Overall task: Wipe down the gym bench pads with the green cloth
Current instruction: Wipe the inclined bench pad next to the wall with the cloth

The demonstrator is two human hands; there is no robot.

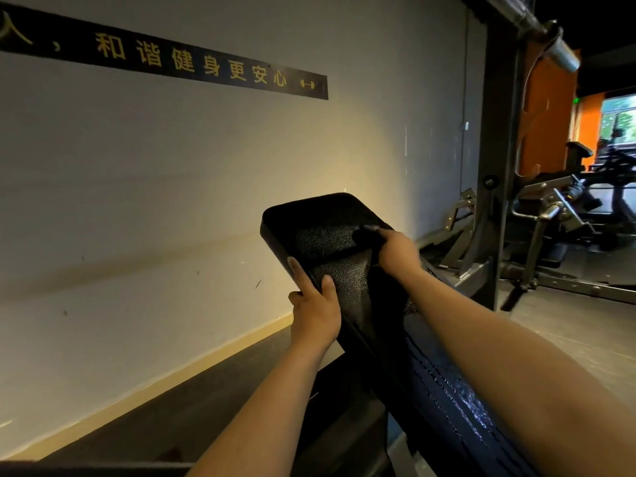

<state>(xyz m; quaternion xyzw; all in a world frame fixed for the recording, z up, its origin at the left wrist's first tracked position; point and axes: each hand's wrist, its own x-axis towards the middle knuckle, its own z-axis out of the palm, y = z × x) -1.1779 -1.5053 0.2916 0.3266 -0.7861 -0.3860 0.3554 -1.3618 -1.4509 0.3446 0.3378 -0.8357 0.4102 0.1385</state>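
Right hand (395,251) holding cloth (365,236) on bench pad (309,222), rack (495,160) beyond

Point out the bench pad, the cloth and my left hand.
bench pad (320,228), head view, bare textured top near its far end.
cloth (364,237), head view, dark wad gripped by the right hand (395,251).
left hand (316,315), head view, back of the hand.

I face a pale grey wall (172,184) filling the left and centre of the frame, with a warm patch of light at centre. Black banner (192,63) with gold characters, upper left. Tan baseboard (172,376) over dark floor (165,418), lower left. Right: dark steel upright (495,166), bar end (561,53) at the top, orange panel (547,108), other machines (568,208), bright window (619,118) at the far right edge.
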